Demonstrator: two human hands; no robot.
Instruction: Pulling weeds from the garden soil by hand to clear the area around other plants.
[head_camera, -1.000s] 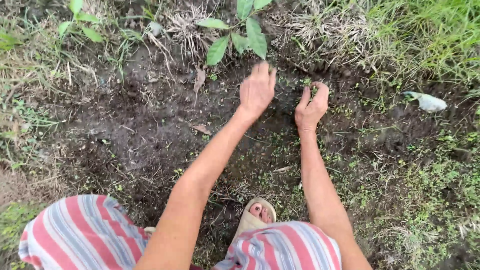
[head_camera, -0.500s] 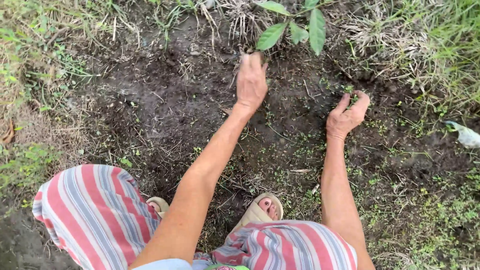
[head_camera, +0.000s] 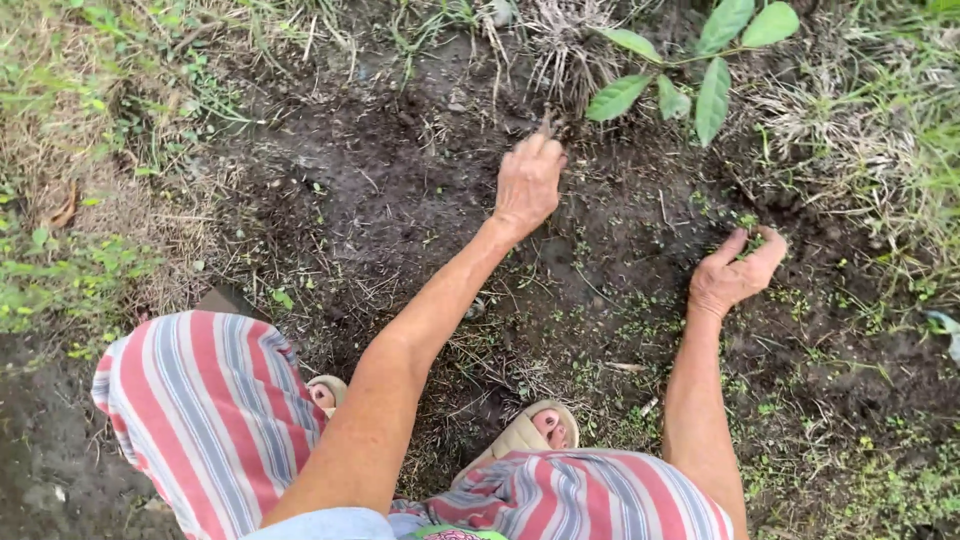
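Presently observed: left hand stretched forward, palm down, fingers together and only slightly curled, fingertips touching the dark bare soil at the foot of a dry grass tuft; nothing visibly gripped. Right hand lower and out to the side, half closed in a loose cup, thumb and fingers pinched around a small clump of green weeds (whether rooted or pulled free cannot be told). Broad-leaved seedling standing just beyond and between both hands, apart from either. Low green weed cover spread behind the right hand, toward the body. Sandalled foot planted between the forearms, near the body. Striped red and grey trousers over both knees, beneath the left arm.
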